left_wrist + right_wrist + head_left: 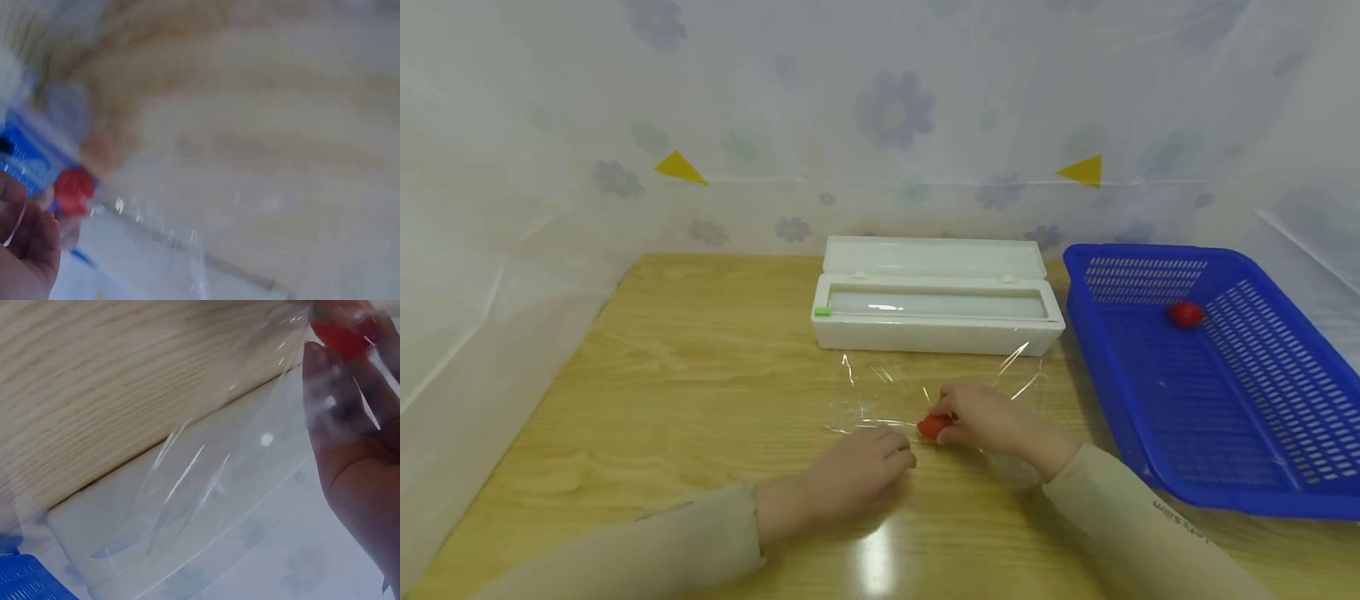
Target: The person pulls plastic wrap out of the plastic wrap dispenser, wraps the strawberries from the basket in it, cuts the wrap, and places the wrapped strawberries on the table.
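Observation:
My right hand [988,417] pinches a small red fruit [933,427] between thumb and fingers, low over the front of a clear sheet of plastic wrap [887,392]. In the right wrist view the fruit [344,334] shows a bit of green, and the film [187,469] passes in front of the fingers. My left hand [857,471] is just left of the fruit at the film's near edge, its fingers loosely bent and nothing visible in them. The left wrist view is blurred; that hand [28,244] appears close beside the red fruit [74,190].
Behind the hands is a white wrap dispenser box [936,337], lid [935,256] raised, with a roll [940,305] inside and a green slider [823,311] at its left. A blue basket [1120,400] on the right holds another red fruit [1186,314]. A flowered curtain hangs behind the wooden table [700,367].

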